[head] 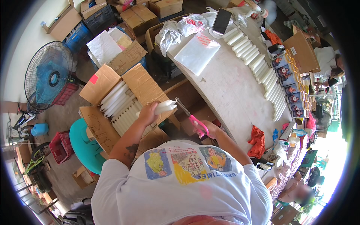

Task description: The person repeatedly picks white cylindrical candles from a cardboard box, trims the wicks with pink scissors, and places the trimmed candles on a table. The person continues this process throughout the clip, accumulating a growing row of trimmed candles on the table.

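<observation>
My left hand (pixel 148 113) grips a small bunch of white taper candles (pixel 166 107), their wick ends pointing right. In my right hand (pixel 209 129) is a pair of pink-handled scissors (pixel 198 125), its blade tips close beside the wicks; whether they touch cannot be told. Below and left of my left hand stands an open cardboard box (pixel 97 129) packed with white candles (pixel 119 98). On the table to the right, more white candles (pixel 253 57) lie side by side in a long curved row.
The grey table (pixel 219 92) bears clear plastic bags (pixel 198 53), a phone on a stand (pixel 221 22), an orange cloth (pixel 256 142) and printed candle jars (pixel 291 89). A teal plastic chair (pixel 81 146) and a standing fan (pixel 47 76) are left. Other people (pixel 327 62) are at far right.
</observation>
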Available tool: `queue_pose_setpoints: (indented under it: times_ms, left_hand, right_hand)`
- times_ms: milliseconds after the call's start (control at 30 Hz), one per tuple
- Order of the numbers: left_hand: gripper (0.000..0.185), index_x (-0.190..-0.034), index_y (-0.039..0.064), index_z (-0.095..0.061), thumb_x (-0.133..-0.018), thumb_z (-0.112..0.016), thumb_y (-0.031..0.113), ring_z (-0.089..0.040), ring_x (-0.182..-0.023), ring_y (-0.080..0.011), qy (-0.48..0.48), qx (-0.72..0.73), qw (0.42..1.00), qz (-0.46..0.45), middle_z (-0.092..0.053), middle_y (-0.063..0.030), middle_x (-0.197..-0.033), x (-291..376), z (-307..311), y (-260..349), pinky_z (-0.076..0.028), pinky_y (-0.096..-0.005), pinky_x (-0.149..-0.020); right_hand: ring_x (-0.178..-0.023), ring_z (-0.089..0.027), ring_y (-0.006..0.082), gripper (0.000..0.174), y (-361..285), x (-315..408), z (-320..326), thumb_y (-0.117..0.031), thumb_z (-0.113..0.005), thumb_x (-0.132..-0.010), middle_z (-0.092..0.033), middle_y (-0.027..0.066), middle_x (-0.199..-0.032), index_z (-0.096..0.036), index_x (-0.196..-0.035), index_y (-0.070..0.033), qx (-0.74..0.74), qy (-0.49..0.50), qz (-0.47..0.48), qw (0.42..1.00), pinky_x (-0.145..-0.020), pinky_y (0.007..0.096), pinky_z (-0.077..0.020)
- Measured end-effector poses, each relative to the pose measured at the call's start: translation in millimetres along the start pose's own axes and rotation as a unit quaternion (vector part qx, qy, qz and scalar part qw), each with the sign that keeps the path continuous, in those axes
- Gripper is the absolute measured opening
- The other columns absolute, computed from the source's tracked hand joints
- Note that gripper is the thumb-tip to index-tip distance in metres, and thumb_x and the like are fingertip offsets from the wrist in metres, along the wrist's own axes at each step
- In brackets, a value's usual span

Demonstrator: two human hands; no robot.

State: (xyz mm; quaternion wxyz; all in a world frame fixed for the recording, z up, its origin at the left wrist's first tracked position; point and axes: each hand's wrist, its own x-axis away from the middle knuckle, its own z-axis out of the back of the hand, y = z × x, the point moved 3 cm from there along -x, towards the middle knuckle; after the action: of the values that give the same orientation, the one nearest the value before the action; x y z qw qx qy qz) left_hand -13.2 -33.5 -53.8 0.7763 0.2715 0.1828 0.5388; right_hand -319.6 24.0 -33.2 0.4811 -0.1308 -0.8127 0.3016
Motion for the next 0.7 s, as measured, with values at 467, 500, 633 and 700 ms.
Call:
queue_pose_setpoints:
  times_ms: [467, 500, 633, 700]
  left_hand:
    - [0.059, -0.124, 0.010, -0.048, -0.069, -0.069, 0.008, -0.061, -0.100, -0.0382, -0.042, 0.033, 0.991, 0.119, -0.062, -0.0188, -0.110, -9, 0, -5, -0.050, -0.0447, -0.083]
    - [0.060, -0.125, 0.011, -0.047, -0.069, -0.069, 0.009, -0.061, -0.100, -0.0382, -0.041, 0.029, 0.990, 0.130, -0.062, -0.0194, -0.109, -11, -1, -5, -0.050, -0.0446, -0.083]
    - [0.060, -0.126, 0.011, -0.046, -0.071, -0.069, 0.010, -0.061, -0.100, -0.0389, -0.022, 0.010, 0.982, 0.185, -0.063, -0.0218, -0.108, -18, -10, -2, -0.049, -0.0445, -0.083]
    - [0.058, -0.123, 0.010, -0.048, -0.069, -0.069, 0.009, -0.061, -0.099, -0.0393, -0.015, 0.028, 0.979, 0.201, -0.063, -0.0218, -0.106, -21, -16, 1, -0.050, -0.0440, -0.083]
  right_hand:
    - [-0.059, -0.057, 0.0116, 0.049, 7, -6, 11, -0.050, -0.062, -0.089, -0.057, 0.0041, -0.072, -0.059, -0.087, -0.002, 0.024, 0.027, 0.019, 0.999, -0.050, 0.0252, -0.0469]
    - [-0.060, -0.056, 0.0122, 0.051, 9, -6, 9, -0.053, -0.061, -0.088, -0.057, 0.0041, -0.072, -0.058, -0.088, -0.002, 0.005, 0.003, 0.012, 1.000, -0.052, 0.0262, -0.0476]
    - [-0.060, -0.056, 0.0150, 0.059, 16, -6, -3, -0.063, -0.055, -0.086, -0.054, 0.0032, -0.071, -0.056, -0.092, -0.004, -0.069, -0.045, -0.005, 0.997, -0.059, 0.0311, -0.0500]
    - [-0.058, -0.056, 0.0164, 0.059, 13, -9, -10, -0.063, -0.054, -0.087, -0.056, 0.0045, -0.070, -0.057, -0.094, -0.004, -0.131, -0.064, 0.004, 0.989, -0.058, 0.0311, -0.0504]
